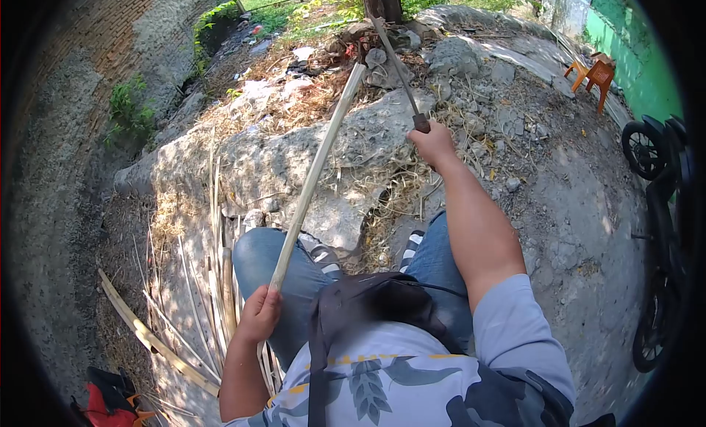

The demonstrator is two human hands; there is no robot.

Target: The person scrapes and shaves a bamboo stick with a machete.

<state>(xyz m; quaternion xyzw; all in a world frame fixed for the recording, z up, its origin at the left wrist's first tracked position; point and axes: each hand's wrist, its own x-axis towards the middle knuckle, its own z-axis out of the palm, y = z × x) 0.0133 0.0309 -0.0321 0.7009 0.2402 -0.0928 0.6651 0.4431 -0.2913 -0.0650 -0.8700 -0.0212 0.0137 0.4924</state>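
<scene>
My left hand (260, 314) is closed round the lower end of a pale bamboo strip (318, 170), which slants up and away from my left knee. In my right hand (434, 145) is the dark handle of a machete (397, 63). Its long narrow blade points forward and a little left, toward the foot of a tree. The far end of the strip and the blade are apart in the view. A black bag (375, 309) rests in my lap, between my bent knees in jeans.
Several split bamboo strips (213, 280) lie on the ground to my left. A longer curved bamboo piece (151, 339) lies farther left, near a red and black item (107, 405). Rocks, shavings and a tree trunk (382, 2) are ahead. An orange chair (599, 76) and a motorcycle (658, 206) stand right.
</scene>
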